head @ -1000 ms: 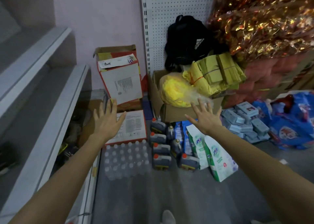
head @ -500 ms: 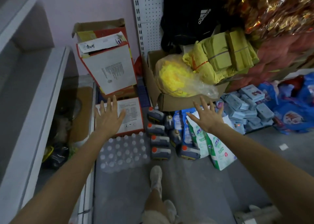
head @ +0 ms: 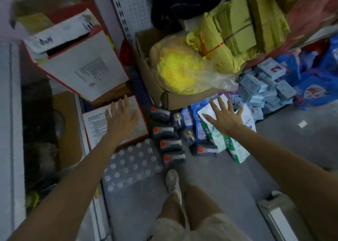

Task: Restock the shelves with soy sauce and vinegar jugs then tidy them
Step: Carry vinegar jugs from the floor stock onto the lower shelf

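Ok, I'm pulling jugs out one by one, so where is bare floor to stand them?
Bare grey floor lies right of the green-and-white bags, and in front of the jugs around the shoe. Crowded: jugs sit packed between the bottle pack and the bags.

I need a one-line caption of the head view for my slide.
Left hand and right hand, both open, extend above the floor, where dark orange-capped jugs sit beside a wrapped bottle pack.
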`<state>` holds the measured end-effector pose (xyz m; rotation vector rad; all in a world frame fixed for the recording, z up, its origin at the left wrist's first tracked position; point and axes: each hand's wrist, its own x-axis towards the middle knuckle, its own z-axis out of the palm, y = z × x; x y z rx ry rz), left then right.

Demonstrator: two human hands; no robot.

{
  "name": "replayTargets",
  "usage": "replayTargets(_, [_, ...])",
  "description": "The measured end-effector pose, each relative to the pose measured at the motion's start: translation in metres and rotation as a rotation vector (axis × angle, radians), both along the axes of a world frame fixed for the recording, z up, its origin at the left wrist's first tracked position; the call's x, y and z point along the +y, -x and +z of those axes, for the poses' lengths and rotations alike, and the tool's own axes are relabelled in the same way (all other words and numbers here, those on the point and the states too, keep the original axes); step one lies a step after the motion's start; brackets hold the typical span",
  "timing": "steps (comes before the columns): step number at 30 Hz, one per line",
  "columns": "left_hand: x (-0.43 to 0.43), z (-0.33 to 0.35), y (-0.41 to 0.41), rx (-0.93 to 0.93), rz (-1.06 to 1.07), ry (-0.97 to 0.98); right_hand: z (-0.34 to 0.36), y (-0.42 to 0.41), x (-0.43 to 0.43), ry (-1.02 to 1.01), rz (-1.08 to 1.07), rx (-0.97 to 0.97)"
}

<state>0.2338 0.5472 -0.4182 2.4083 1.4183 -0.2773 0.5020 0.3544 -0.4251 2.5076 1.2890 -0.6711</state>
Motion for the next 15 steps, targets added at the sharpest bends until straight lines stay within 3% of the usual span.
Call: replayTargets(15, [-0.028,-0.193,-0.048,0.187,-0.192,0.164,-0.189,-0.028,-0.01,0.101,-0.085,0.039])
